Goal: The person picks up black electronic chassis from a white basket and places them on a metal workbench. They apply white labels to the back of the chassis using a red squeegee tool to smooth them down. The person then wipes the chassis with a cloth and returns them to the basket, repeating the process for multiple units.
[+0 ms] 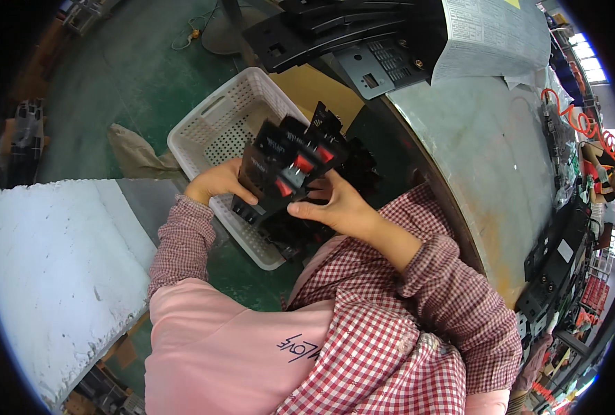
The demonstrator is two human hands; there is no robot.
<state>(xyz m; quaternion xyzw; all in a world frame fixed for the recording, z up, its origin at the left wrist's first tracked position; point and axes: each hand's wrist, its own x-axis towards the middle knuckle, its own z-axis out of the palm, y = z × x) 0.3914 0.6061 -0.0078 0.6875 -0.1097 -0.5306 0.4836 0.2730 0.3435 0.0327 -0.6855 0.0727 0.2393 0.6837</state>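
Both hands hold a bunch of black panels point(259, 169) fitted with red rocker switches point(302, 163). My left hand point(217, 183) grips their left side, with the thumb across the front and the other fingers hidden behind. On the right, my right hand point(342, 207) closes round the lower edge, thumb underneath and fingers partly out of sight. The panels are raised over a white plastic basket point(217, 131) with perforated walls. More black parts point(290, 235) show below the held bunch, at the basket's near right; their exact kind is unclear.
A metal-topped table point(473, 166) curves along my right, with long black panels point(307, 34) and a printed sheet point(490, 41) at its far end. A white slab-like surface point(65, 263) lies left. Cardboard point(314, 93) sits behind the basket; a red coiled hose point(584, 124) hangs far right.
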